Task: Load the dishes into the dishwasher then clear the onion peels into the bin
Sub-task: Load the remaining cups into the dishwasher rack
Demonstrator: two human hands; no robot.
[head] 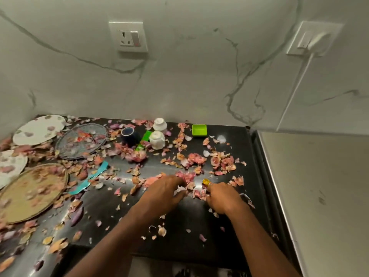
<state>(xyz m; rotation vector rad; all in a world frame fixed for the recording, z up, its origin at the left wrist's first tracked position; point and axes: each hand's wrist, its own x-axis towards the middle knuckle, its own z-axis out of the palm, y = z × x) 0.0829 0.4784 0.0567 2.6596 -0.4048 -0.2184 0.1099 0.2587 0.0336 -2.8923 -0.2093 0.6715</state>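
Note:
Pink and orange onion peels (194, 159) lie scattered all over the black countertop (179, 232). My left hand (164, 191) and my right hand (222, 198) rest side by side on the counter with curled fingers, gathering a small heap of peels (189, 179) between them. A small yellow item (206, 181) shows at my right fingertips; what it is I cannot tell. On the left lie several plates: a white one (39, 128), a dark patterned one (81, 140), a tan one (32, 191). At the back stand a dark blue cup (129, 135), two upturned white cups (157, 139) and a green square dish (199, 130).
A teal strip (89, 179) and a green strip (144, 139) lie among the peels. A grey appliance top (319, 196) borders the counter on the right. The marble wall carries a socket (129, 37) and a plugged-in white cable (295, 90).

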